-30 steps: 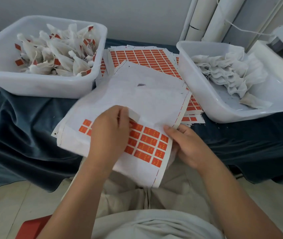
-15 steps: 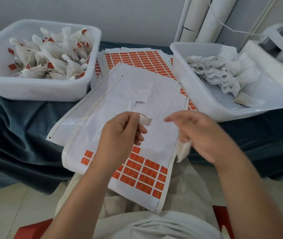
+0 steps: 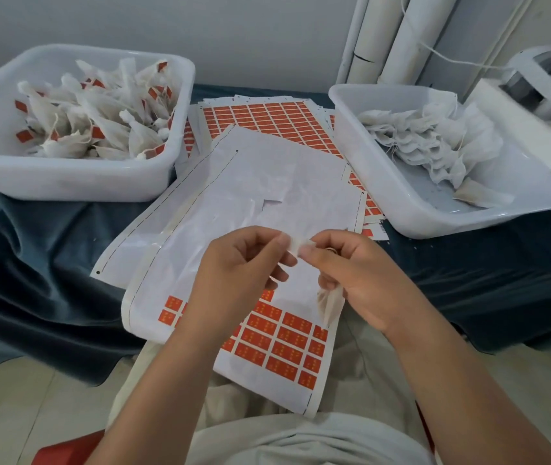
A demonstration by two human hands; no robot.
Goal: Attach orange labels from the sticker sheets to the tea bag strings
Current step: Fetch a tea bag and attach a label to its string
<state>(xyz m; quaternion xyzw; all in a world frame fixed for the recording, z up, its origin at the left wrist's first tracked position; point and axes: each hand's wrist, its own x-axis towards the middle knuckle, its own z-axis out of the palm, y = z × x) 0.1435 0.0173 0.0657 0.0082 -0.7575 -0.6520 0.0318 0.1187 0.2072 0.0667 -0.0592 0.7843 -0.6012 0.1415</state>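
Observation:
My left hand (image 3: 237, 273) and my right hand (image 3: 351, 273) meet above a partly used sticker sheet (image 3: 277, 333) that lies on my lap and the table edge. Between their fingertips they pinch a small label (image 3: 296, 246), seen from its pale back. A white tea bag (image 3: 329, 302) hangs from under my right hand's curled fingers. Several rows of orange labels remain on the sheet's near end.
A white tub (image 3: 76, 176) at the left holds tea bags with orange labels. A second white tub (image 3: 411, 209) at the right holds plain tea bags. Full orange sticker sheets (image 3: 267, 119) lie between them on a dark blue cloth (image 3: 32, 263). White pipes (image 3: 385, 38) stand behind.
My left hand peeled a label off the sheet and lifted it. My right hand rose with the tea bag and moved left, so both hands now meet at the label.

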